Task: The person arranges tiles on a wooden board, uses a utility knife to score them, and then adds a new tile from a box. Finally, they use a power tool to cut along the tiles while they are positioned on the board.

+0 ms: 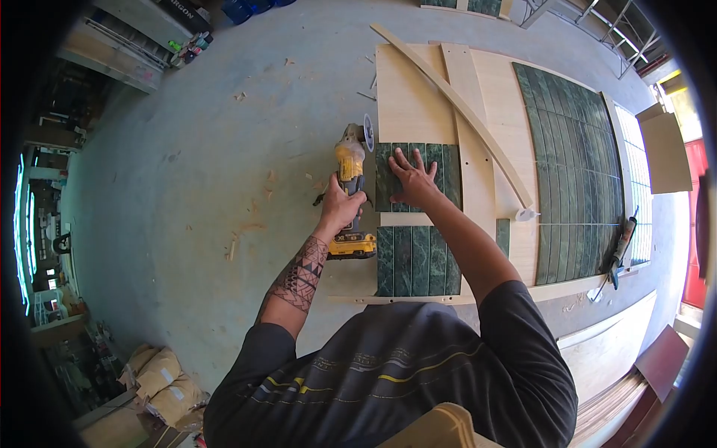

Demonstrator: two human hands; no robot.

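Note:
My left hand (pixel 343 203) is wrapped round the body of a yellow and black cordless angle grinder (pixel 349 159). Its thin cutting disc (pixel 368 133) stands upright near the left edge of the pale wooden board (pixel 407 93). The battery end (pixel 351 245) points toward me. With fingers spread, my right hand (pixel 412 181) lies flat on a dark green marbled tile panel (pixel 447 196), which has grooves running lengthwise. A similar green panel (pixel 417 261) lies closer to me, beyond a strip of bare wood.
A long wooden batten (pixel 455 104) crosses the board diagonally, ending by a small white round piece (pixel 526 214). Farther right are a large green tiled panel (pixel 575 172) and a caulking gun (pixel 621 243). Wood shavings (pixel 254 226) litter the floor; paper sacks (pixel 168 381) sit lower left.

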